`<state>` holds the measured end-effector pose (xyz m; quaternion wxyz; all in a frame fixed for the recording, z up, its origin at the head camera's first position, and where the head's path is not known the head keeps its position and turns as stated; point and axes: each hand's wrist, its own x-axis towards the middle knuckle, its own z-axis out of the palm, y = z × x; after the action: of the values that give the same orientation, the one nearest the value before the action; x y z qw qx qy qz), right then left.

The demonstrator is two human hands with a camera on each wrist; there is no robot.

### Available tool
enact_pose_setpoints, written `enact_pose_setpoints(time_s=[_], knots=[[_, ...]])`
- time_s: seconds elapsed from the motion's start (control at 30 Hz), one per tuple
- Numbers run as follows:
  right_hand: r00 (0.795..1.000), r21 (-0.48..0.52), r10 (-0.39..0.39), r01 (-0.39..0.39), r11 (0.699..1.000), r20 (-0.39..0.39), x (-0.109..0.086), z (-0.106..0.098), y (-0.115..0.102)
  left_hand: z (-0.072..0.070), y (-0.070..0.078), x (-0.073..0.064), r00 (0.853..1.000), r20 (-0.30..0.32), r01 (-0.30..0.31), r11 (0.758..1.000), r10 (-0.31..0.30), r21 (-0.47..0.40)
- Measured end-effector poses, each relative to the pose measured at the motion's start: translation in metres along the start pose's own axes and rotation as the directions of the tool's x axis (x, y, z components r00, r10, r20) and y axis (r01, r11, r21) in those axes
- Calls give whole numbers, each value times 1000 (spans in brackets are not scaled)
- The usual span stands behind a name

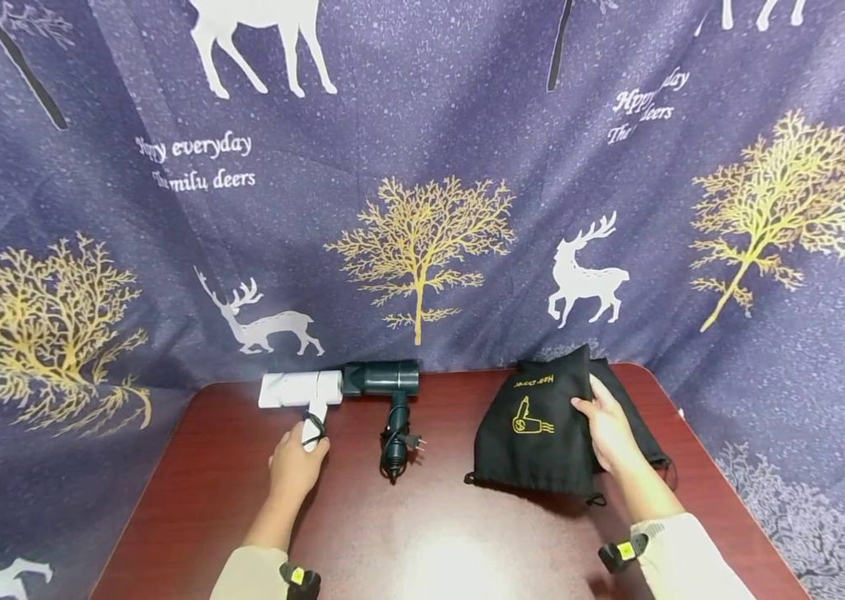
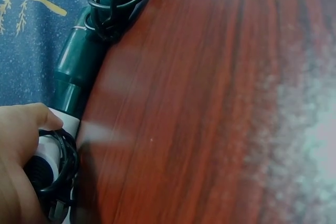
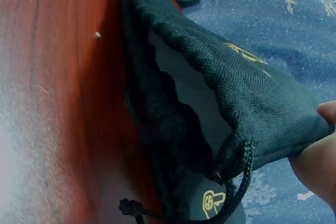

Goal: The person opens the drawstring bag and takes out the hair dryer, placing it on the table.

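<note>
My left hand (image 1: 295, 471) grips the handle of a white hair dryer (image 1: 301, 389), which lies at the table's back left. Its black cord (image 2: 65, 156) is looped round the handle by my fingers. Beside it lies a dark green hair dryer (image 1: 381, 379), its cord wound on the handle. On the right, my right hand (image 1: 613, 429) pinches the edge of a black drawstring bag (image 1: 527, 454) with a gold hair dryer print. In the right wrist view this bag's mouth gapes, showing a grey lining (image 3: 184, 77). A second black bag (image 1: 628, 400) lies partly hidden beneath it.
The reddish-brown table (image 1: 422, 517) has a bright glare near its front. Behind it hangs a blue-purple curtain (image 1: 452, 275) printed with deer and trees, close to the table's back edge. Drawstring ends (image 1: 597, 500) trail from the bag.
</note>
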<state>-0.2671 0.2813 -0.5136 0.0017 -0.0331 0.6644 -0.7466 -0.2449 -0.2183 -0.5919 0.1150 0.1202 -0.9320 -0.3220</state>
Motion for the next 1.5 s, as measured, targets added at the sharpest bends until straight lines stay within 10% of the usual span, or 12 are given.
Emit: enact_pose_setpoints(time_s=[1.5], knots=[[998,-205,61,-65,977,-28,27,-43,-24,7,5,10,1000,-23,6,1000,-6,2]])
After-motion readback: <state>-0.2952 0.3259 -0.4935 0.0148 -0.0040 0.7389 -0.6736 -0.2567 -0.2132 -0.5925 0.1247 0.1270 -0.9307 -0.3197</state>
